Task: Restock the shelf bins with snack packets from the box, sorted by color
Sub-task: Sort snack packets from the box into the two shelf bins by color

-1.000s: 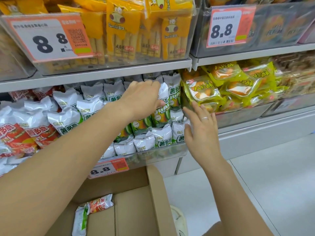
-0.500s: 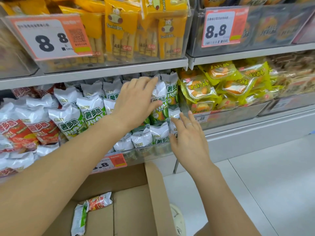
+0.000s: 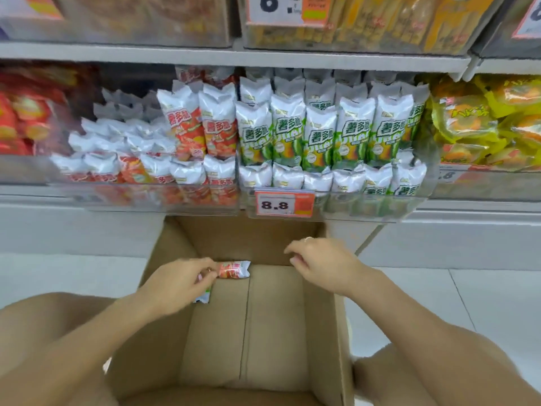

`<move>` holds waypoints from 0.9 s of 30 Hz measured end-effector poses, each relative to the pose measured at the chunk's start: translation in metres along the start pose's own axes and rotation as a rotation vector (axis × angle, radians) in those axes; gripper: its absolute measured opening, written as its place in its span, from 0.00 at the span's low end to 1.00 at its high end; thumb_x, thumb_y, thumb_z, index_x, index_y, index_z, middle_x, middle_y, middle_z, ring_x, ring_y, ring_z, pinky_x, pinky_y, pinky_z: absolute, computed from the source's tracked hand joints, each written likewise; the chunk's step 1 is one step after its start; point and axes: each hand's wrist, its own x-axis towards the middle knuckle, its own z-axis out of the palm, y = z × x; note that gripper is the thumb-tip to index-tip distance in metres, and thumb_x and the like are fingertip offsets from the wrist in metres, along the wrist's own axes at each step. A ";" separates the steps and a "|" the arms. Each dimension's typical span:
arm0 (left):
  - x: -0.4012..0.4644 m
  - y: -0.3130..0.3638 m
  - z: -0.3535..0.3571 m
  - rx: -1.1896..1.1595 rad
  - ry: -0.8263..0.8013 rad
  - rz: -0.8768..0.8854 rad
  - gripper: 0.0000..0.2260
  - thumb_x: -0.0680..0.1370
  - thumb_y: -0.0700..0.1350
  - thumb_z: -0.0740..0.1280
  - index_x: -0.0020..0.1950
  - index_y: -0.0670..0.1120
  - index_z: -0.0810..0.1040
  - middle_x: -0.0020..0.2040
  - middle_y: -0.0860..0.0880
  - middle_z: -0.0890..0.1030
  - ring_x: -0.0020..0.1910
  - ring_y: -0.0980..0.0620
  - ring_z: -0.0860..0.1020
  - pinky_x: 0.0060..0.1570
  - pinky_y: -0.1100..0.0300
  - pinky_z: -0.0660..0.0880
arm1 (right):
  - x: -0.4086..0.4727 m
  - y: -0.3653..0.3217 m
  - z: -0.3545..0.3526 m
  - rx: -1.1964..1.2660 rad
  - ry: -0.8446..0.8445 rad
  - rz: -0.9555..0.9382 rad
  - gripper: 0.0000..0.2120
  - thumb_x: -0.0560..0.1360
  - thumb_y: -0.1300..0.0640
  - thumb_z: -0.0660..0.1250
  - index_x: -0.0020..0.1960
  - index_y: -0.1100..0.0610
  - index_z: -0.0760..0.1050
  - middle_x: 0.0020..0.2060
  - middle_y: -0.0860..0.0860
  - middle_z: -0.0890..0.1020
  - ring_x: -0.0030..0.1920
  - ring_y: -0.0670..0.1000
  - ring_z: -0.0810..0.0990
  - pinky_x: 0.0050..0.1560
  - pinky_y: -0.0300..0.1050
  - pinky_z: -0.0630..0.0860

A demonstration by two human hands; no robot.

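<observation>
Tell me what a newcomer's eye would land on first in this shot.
First, the left hand low in the cardboard box, pinching a red snack packet against the box's far wall. The right hand hovers beside it, holding nothing. Above, the bin of green packets stands in tidy upright rows, with an orange 8.8 price tag on its front.
</observation>
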 end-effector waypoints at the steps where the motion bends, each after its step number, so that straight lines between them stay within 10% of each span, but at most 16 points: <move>1: 0.000 -0.016 0.007 0.015 -0.062 -0.059 0.09 0.80 0.54 0.59 0.55 0.59 0.76 0.51 0.57 0.82 0.48 0.57 0.79 0.48 0.58 0.75 | 0.009 -0.007 0.012 -0.040 -0.076 -0.013 0.16 0.81 0.52 0.53 0.66 0.52 0.71 0.59 0.53 0.78 0.57 0.56 0.78 0.53 0.51 0.75; 14: 0.091 -0.112 0.155 -0.516 -0.245 -0.677 0.21 0.74 0.51 0.63 0.65 0.45 0.72 0.62 0.43 0.77 0.57 0.44 0.76 0.53 0.59 0.73 | 0.177 -0.048 0.170 0.107 -0.505 0.082 0.22 0.79 0.54 0.58 0.73 0.52 0.64 0.66 0.56 0.72 0.67 0.57 0.70 0.60 0.46 0.69; 27: 0.162 -0.139 0.220 -0.464 -0.195 -0.695 0.25 0.81 0.45 0.60 0.77 0.45 0.59 0.77 0.40 0.58 0.74 0.41 0.59 0.71 0.52 0.57 | 0.266 -0.033 0.259 0.031 -0.608 0.095 0.36 0.79 0.51 0.61 0.79 0.53 0.44 0.72 0.58 0.65 0.70 0.58 0.66 0.65 0.45 0.66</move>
